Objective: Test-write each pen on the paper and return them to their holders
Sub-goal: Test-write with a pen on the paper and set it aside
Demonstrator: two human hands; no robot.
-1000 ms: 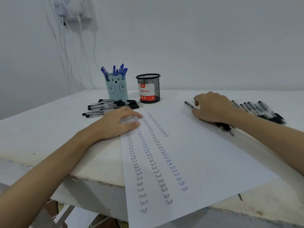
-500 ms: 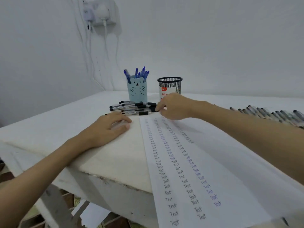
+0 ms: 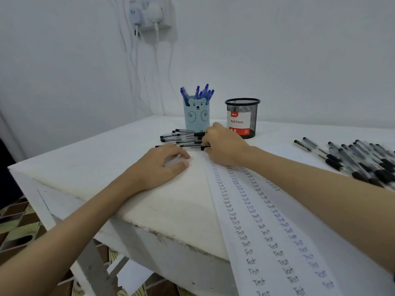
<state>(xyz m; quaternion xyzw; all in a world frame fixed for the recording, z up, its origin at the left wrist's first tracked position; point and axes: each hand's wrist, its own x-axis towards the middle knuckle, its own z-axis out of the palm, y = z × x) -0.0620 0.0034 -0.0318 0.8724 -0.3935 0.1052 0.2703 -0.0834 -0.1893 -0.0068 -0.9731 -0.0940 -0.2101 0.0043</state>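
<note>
White paper [image 3: 277,221] runs down the table [image 3: 85,167], lined with columns of "Test". Right hand [image 3: 224,146] reaches across its top edge, fingers curled onto the small heap of black pens [image 3: 181,138] lying just left of the grip; whether it actually pinches one, I cannot tell. Behind the grip stand the blue bear holder [image 3: 196,116], packed with blue pens, and the black mesh holder [image 3: 243,118]. Left hand [image 3: 162,165] rests loosely curled on the table, holding nothing. Far right of the grip, more black pens [image 3: 359,161] lie spread out.
</note>
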